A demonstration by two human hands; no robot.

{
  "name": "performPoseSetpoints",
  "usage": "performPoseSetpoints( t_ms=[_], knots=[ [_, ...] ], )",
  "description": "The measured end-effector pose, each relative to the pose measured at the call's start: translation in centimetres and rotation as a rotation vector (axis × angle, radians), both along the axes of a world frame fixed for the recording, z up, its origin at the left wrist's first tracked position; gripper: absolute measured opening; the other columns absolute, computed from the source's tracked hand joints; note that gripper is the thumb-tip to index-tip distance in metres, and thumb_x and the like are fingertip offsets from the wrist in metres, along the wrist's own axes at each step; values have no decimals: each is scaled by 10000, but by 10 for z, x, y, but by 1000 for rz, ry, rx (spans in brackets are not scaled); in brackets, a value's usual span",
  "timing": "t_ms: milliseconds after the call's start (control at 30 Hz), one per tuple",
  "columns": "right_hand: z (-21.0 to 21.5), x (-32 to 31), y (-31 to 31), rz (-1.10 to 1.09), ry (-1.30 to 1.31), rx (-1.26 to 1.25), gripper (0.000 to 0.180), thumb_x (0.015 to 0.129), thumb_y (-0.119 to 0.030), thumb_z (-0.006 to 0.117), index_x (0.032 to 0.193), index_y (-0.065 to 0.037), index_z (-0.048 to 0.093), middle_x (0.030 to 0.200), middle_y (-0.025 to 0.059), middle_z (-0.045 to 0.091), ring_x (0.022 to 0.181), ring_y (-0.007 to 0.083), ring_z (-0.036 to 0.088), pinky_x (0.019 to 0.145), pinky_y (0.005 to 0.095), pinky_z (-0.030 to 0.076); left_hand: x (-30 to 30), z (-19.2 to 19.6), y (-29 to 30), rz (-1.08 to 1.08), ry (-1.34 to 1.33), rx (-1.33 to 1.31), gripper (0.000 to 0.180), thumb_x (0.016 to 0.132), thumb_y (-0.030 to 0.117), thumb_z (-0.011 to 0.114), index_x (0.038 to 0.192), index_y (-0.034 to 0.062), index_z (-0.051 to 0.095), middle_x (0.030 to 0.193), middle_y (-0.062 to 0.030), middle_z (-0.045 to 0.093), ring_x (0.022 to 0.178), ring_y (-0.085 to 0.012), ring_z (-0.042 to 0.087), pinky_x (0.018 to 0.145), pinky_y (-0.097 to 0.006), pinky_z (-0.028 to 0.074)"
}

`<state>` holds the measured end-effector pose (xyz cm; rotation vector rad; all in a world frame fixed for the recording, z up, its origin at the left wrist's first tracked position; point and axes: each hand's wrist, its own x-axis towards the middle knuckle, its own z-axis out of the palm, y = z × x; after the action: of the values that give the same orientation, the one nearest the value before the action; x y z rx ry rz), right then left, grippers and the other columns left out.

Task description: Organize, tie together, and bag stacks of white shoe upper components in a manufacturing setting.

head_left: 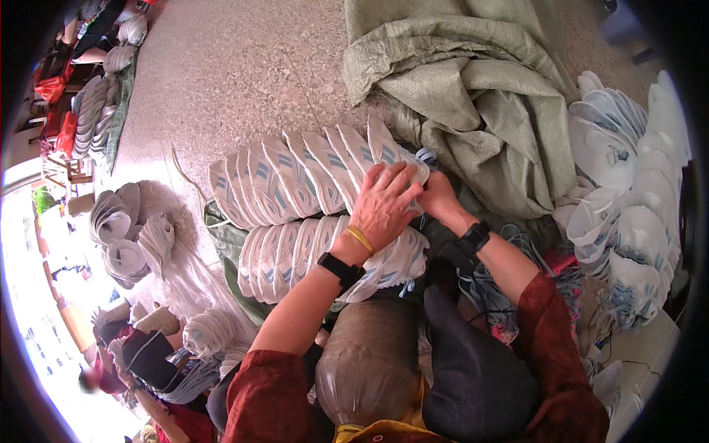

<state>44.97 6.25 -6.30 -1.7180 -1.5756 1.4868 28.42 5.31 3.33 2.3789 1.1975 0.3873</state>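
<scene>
White shoe uppers with blue stripes are nested in a long row in front of me. A second row of the same shoe uppers lies on its near side. My left hand is closed over the end upper at the right of the far row, its fingers bent across the white material. Close beside it, my right hand grips the edge of that same upper, its fingertips partly hidden. A small blue lace loop sticks out just beyond my hands.
A crumpled grey-green woven sack lies at the far right. More stacked uppers stand along the right, with blue laces near my right forearm. Leftward are loose uppers and another person's arm. A brown wrapped roll is by my lap.
</scene>
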Motion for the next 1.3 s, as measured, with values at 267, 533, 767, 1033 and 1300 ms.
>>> performPoseSetpoints(
  t_ms=[267, 533, 767, 1033, 1300],
  knots=[
    [34, 15, -18, -159, 76, -9, 179, 817, -142, 677, 831, 33, 712, 678, 126, 683, 608, 139, 628, 594, 334, 485, 0, -2, 1, 15, -52, -7, 539, 687, 186, 785, 1152, 108, 523, 1357, -98, 492, 1296, -307, 433, 1091, -491, 315],
    [61, 64, -46, -253, 528, -125, 75, 921, -73, 607, 874, -15, 617, 1055, 104, 694, 743, 86, 593, 616, 260, 507, -3, 0, 2, -2, -51, -22, 527, 703, 158, 784, 1159, 106, 523, 1363, -100, 492, 1304, -309, 425, 1110, -488, 298],
    [75, 73, -60, -382, 796, -319, 83, 962, -108, 579, 957, -28, 603, 963, 93, 687, 755, 96, 595, 680, 246, 496, -4, 2, 1, -4, -56, -34, 511, 697, 121, 776, 1139, 101, 520, 1371, -104, 489, 1306, -317, 427, 1112, -492, 298],
    [80, 74, -75, -346, 669, -288, 64, 913, -66, 647, 943, -18, 617, 830, 29, 655, 689, 71, 563, 626, 213, 456, -1, 22, -26, 94, -180, -54, 355, 698, 29, 741, 1001, 28, 555, 1096, -128, 582, 1058, -345, 538, 924, -440, 450],
    [82, 76, -91, -165, 509, -141, 76, 934, -63, 637, 970, 4, 631, 853, 51, 697, 690, 64, 606, 623, 215, 503, -9, 29, -76, 273, -190, -155, 244, 715, -11, 711, 894, 14, 546, 890, -144, 558, 908, -361, 531, 789, -436, 458]
  ],
)
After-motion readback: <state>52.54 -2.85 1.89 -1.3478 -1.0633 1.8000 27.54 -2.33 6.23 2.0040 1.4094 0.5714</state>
